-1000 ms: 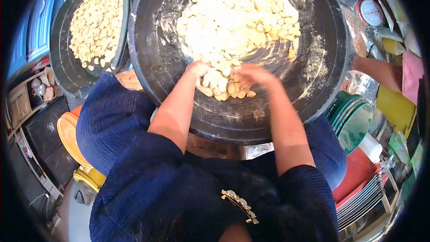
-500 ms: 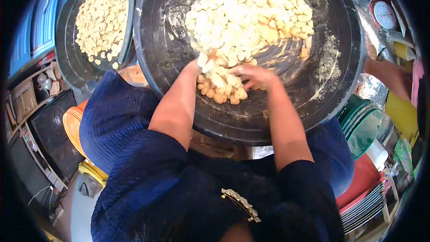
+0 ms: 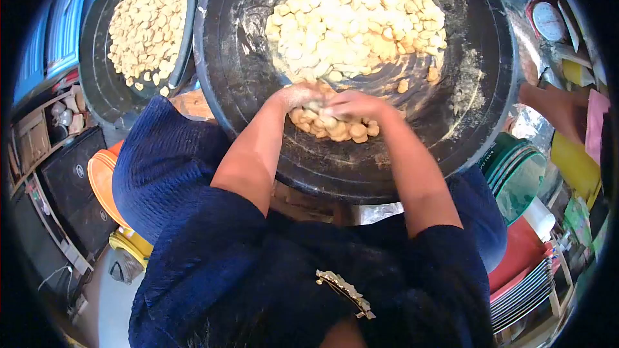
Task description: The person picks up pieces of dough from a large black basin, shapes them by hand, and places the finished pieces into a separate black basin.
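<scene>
In the large black round tub (image 3: pixel 309 183) lies a broad heap of small, pale, rounded dough-like pieces (image 3: pixel 354 19), dusted with powder. A smaller pile of the same pieces (image 3: pixel 335 127) sits at the near side, under my hands. My left hand (image 3: pixel 302 95) rests against that pile's far left edge, its fingers mostly hidden and blurred. From the right, my right hand (image 3: pixel 356 104) reaches over the pile with fingers stretched out and touching the top pieces. The two hands nearly meet.
A second dark tub (image 3: pixel 97 84) with more pale pieces stands at the left. Green basins (image 3: pixel 519 180) are stacked at the right, near a red tray (image 3: pixel 516 261). An orange basin (image 3: pixel 103 177) is by the left knee. A dial scale (image 3: pixel 549 21) stands far right.
My hands have come closer together over the small pile, the right one moving left. The small pile has spread slightly to the right, and a gap now separates it from the large heap.
</scene>
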The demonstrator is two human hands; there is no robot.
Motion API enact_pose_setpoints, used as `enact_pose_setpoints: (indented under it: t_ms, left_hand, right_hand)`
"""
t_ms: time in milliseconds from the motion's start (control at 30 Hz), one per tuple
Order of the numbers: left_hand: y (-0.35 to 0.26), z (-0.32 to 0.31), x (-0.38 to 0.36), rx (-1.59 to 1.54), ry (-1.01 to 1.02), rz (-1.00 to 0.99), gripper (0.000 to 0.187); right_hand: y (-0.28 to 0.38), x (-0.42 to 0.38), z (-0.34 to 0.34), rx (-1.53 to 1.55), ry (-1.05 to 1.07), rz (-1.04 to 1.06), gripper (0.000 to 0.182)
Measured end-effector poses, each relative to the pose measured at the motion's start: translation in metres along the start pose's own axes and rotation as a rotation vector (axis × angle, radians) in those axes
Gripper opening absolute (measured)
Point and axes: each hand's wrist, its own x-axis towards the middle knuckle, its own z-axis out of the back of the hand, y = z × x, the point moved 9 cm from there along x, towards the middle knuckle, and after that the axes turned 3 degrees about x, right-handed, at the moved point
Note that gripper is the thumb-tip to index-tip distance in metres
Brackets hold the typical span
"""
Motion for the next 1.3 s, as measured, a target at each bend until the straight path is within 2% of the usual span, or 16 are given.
enact_pose_setpoints:
  t_ms: [100,200,267,300,433,500,633,700,733,767,833,900,967,1000,1167,1300]
  left_hand:
    - [-0.010,-0.011,0.002,-0.612,0.129,-0.140,0.026]
    - [0.020,0.036,0.011,-0.421,-0.364,-0.100,0.022]
    - [0.037,0.044,0.020,-0.345,-0.489,-0.148,0.029]
    - [0.042,0.037,0.026,-0.349,-0.491,-0.155,0.029]
    - [0.010,0.041,0.003,0.245,-0.685,-0.089,0.035]
    - [0.019,-0.028,0.015,-0.076,0.356,0.065,0.028]
    - [-0.008,-0.025,0.017,0.363,0.358,-0.200,0.036]
    - [0.031,-0.008,0.042,0.022,0.052,0.013,0.056]
    - [0.039,-0.008,0.058,0.330,-0.182,-0.205,0.071]
    - [0.018,-0.001,0.043,0.332,-0.192,-0.212,0.071]
    - [-0.016,-0.029,-0.019,0.407,0.465,0.023,0.075]
    - [0.003,-0.032,-0.016,0.254,0.471,0.167,0.085]
    - [0.035,-0.058,0.017,0.634,0.590,-0.013,0.100]
    - [-0.022,-0.032,-0.036,0.742,0.308,-0.051,0.114]
    - [-0.005,-0.045,-0.024,0.768,0.200,-0.086,0.119]
    - [-0.007,-0.040,-0.007,0.738,0.090,-0.094,0.108]
  right_hand:
    - [-0.072,-0.050,0.093,0.089,-0.507,-0.218,0.065]
    - [-0.158,-0.062,0.121,-0.047,-0.756,-0.392,0.070]
    - [-0.102,-0.057,0.055,0.265,-0.812,-0.346,0.074]
    - [-0.099,-0.041,0.037,-0.211,-0.846,-0.601,0.077]
    - [-0.056,0.024,-0.011,-0.054,-0.385,-0.031,0.067]
    - [-0.053,-0.026,0.004,0.374,-0.235,-0.290,0.066]
    - [-0.143,-0.044,0.038,0.463,-0.561,-0.503,0.084]
    - [-0.171,0.022,-0.002,0.530,-0.488,-0.384,0.086]
    - [-0.150,0.012,-0.007,0.526,-0.495,-0.375,0.086]
    - [-0.107,-0.008,-0.020,0.488,-0.352,-0.370,0.079]
    - [-0.088,-0.017,-0.028,0.419,-0.089,-0.379,0.074]
    - [-0.098,-0.010,-0.021,0.473,-0.099,-0.301,0.079]
    - [-0.103,0.011,-0.023,0.430,-0.315,-0.113,0.092]
    - [-0.124,0.031,-0.020,0.189,-0.329,-0.121,0.101]
    - [-0.075,0.006,-0.040,0.221,0.056,-0.175,0.107]
    - [-0.077,0.007,-0.021,-0.038,-0.427,-0.058,0.100]
